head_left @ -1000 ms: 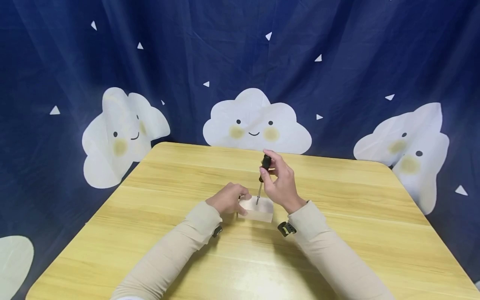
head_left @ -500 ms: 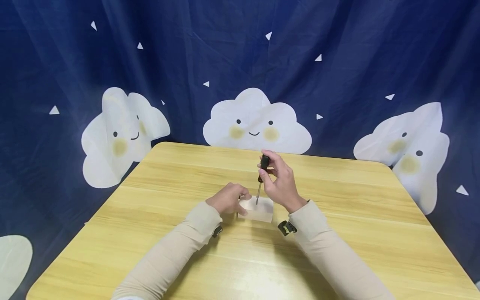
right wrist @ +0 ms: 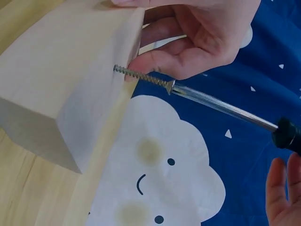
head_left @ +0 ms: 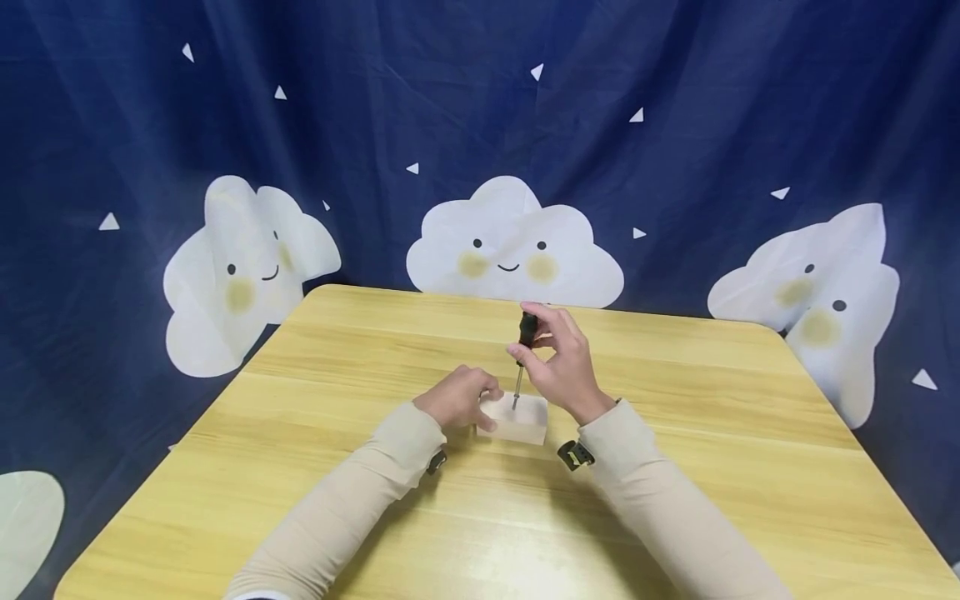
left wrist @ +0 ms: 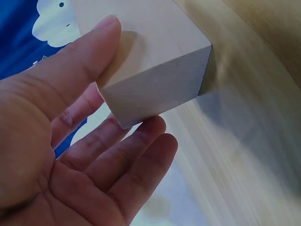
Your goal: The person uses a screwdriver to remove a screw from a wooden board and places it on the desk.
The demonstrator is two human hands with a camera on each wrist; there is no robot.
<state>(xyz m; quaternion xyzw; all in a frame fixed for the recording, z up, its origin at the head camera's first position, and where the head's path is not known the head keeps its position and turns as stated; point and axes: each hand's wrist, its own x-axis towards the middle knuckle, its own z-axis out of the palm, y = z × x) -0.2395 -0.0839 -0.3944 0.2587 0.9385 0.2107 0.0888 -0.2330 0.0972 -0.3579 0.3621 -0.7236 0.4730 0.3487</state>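
Screw (right wrist: 143, 77) starting, I judge: left hand (head_left: 459, 398) grips block (right wrist: 89, 110), right hand (head_left: 564, 368) pinches screwdriver (right wrist: 223, 107); next needs straight, steady turns.

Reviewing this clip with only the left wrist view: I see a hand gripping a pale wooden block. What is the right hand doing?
Observer: The head view shows the right hand holding a black-handled screwdriver over the wooden block, handle up.
Operator: Does the tool bear straight on the wood?
Observer: No, the right wrist view shows a screw between the screwdriver's shaft and the wooden block.
Operator: Is the screw driven home?
Observer: No, a long run of its thread is bare outside the wooden block; any depth inside is hidden.
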